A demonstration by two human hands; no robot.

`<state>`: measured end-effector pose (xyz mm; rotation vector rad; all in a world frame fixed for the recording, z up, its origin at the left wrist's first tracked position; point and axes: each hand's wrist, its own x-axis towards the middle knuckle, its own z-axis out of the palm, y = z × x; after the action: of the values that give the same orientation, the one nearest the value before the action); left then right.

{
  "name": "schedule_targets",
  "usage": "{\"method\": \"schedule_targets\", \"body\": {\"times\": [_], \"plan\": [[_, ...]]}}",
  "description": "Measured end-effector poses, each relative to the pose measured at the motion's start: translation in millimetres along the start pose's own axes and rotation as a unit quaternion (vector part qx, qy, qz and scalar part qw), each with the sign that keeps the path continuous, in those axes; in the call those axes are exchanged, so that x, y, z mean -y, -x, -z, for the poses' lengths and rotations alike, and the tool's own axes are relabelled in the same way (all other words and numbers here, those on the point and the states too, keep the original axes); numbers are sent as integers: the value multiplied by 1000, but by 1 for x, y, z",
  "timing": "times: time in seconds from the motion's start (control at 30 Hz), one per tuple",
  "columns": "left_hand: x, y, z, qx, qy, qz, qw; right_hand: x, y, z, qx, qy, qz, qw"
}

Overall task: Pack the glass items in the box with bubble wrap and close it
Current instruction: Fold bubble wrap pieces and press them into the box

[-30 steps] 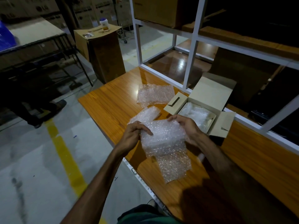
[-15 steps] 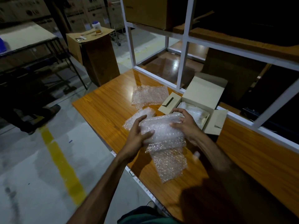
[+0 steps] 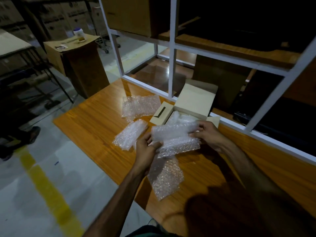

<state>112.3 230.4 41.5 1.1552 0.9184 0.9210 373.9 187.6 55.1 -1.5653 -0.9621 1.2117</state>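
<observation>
Contents of held bubble-wrap bundle (image 3: 176, 135) unclear, box (image 3: 196, 100) interior partly hidden behind it

Mid-frame, the left hand (image 3: 147, 147) and right hand (image 3: 207, 134) each grip the bubble-wrapped bundle (image 3: 174, 135) just below the open box (image 3: 195, 101) on the wooden surface (image 3: 95, 127).

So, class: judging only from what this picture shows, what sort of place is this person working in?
Probably a warehouse packing station. Stacked cardboard cartons line the back wall, a yellow floor line marks the concrete, and both hands hold a bubble-wrapped bundle over a wooden bench beside an open box.
</observation>
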Motion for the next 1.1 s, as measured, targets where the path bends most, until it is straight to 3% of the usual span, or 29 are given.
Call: {"method": "schedule_targets", "body": {"times": [0.2, 0.43, 0.6, 0.73, 0.8, 0.97, 1.1], "plan": [[3, -20, -35, 35, -30, -6, 999, 21, -15, 44, -5, 120, 40, 992], [10, -43, -59, 79, -104, -10, 991, 37, -58, 88, 59, 252, -5, 966], [23, -67, -70, 50, -199, -37, 978, 40, -91, 95, 55, 299, -12, 952], [23, -72, -89, 16, -235, -51, 970, 34, -105, 97, 62, 323, 47, 943], [25, -72, -98, 6, -249, -85, 965, 29, -108, 98, 55, 357, 71, 930], [47, -70, -112, -12, -379, -178, 908, 22, -104, 92, 41, 408, 131, 903], [51, -68, -125, -29, -427, -192, 883, 18, -106, 86, 46, 525, 184, 830]]}}
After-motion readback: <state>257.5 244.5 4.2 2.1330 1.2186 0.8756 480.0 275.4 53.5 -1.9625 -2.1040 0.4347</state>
